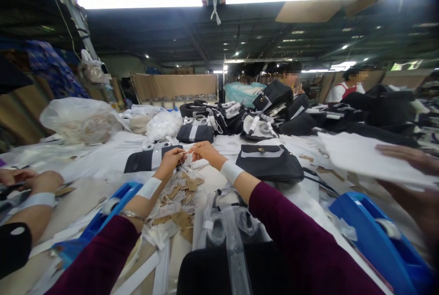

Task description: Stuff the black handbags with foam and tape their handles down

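My left hand [171,159] and my right hand [204,152] meet over the middle of the table, fingertips pinched close together. Between them runs a thin white string [188,152]; its ends are too small to make out. Behind my left hand lies a black bag [139,161] with a light band across it. A black flap handbag [270,167] with a metal clasp sits to the right of my right hand. Nearest to me, below my forearms, is another black bag [206,270], with clear wrapping and coiled, plastic-wrapped straps [219,228] on top.
Blue tape dispensers [373,235] stand at right and at left [103,215]. Brown paper scraps [187,185] litter the middle. Co-workers' hands work at far left [44,181] and at right, beside a white sheet [363,158]. Black bags [219,119] pile up behind.
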### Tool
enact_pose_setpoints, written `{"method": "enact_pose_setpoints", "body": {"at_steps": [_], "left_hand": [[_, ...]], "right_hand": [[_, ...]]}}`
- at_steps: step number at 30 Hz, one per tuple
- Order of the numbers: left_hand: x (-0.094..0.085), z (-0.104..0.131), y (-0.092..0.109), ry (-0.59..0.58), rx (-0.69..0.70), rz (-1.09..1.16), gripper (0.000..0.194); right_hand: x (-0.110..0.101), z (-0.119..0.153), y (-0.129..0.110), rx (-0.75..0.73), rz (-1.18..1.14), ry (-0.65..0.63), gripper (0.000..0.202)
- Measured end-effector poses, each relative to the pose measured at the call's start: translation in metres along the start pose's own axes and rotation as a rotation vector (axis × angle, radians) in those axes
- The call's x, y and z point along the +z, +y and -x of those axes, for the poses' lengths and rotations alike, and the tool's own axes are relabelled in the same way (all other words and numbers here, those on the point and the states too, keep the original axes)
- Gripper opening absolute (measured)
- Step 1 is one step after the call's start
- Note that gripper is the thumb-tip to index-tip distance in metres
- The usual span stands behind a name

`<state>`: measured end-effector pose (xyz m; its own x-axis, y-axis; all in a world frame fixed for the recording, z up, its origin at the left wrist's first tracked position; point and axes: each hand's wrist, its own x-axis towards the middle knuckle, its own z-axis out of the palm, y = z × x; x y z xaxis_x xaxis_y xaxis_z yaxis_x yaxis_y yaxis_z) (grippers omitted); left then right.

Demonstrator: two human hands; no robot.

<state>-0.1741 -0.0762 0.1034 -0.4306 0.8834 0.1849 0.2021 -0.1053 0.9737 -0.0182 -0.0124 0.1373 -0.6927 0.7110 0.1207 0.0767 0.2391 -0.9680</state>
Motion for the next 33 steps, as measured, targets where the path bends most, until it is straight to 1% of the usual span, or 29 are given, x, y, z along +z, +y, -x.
{"method": "enact_pose_setpoints", "body": {"at_steps": [2, 4, 6, 8, 9, 10, 12, 16, 18, 20, 23, 26, 30, 33], "left_hand": [[0.001, 0.003, 0.015, -0.074, -0.004, 0.082, 0.03], [0.004, 0.005, 0.033, -0.183, -0.03, 0.125, 0.037], [0.008, 0.007, 0.05, -0.301, -0.068, 0.119, 0.042], [0.016, 0.009, 0.063, -0.393, -0.097, 0.069, 0.04], [0.021, 0.01, 0.068, -0.421, -0.104, 0.035, 0.035], [0.026, 0.011, 0.072, -0.432, -0.1, 0.003, 0.028], [0.04, 0.014, 0.078, -0.414, -0.061, -0.04, 0.018], [0.07, 0.023, 0.091, -0.333, 0.081, -0.007, 0.017], [0.085, 0.029, 0.096, -0.302, 0.136, 0.077, 0.017], [0.101, 0.034, 0.1, -0.271, 0.15, 0.232, 0.018], [0.121, 0.037, 0.1, -0.19, 0.108, 0.456, 0.016], [0.136, 0.039, 0.089, -0.12, 0.051, 0.486, 0.013], [0.147, 0.047, 0.063, -0.091, -0.002, 0.365, 0.016], [0.149, 0.065, 0.043, -0.065, -0.014, 0.154, 0.018]], "right_hand": [[-0.002, 0.005, 0.001, 0.003, -0.056, -0.006, 0.026], [-0.006, 0.01, 0.003, 0.011, -0.097, -0.011, 0.025], [-0.012, 0.014, 0.004, 0.01, -0.123, -0.009, 0.022], [-0.019, 0.019, 0.005, 0.002, -0.136, 0.0, 0.02], [-0.024, 0.022, 0.006, -0.003, -0.138, 0.006, 0.02], [-0.029, 0.025, 0.007, -0.006, -0.138, 0.012, 0.021], [-0.04, 0.032, 0.008, -0.01, -0.136, 0.024, 0.022], [-0.062, 0.055, 0.013, -0.04, -0.154, 0.025, 0.022], [-0.071, 0.069, 0.018, -0.073, -0.201, 0.012, 0.022], [-0.079, 0.083, 0.024, -0.093, -0.284, -0.001, 0.025], [-0.09, 0.103, 0.034, -0.082, -0.394, -0.016, 0.029], [-0.106, 0.121, 0.042, -0.064, -0.406, -0.014, 0.028], [-0.132, 0.138, 0.044, -0.029, -0.298, 0.014, 0.026], [-0.145, 0.141, 0.042, 0.026, -0.136, 0.055, 0.023]]}}
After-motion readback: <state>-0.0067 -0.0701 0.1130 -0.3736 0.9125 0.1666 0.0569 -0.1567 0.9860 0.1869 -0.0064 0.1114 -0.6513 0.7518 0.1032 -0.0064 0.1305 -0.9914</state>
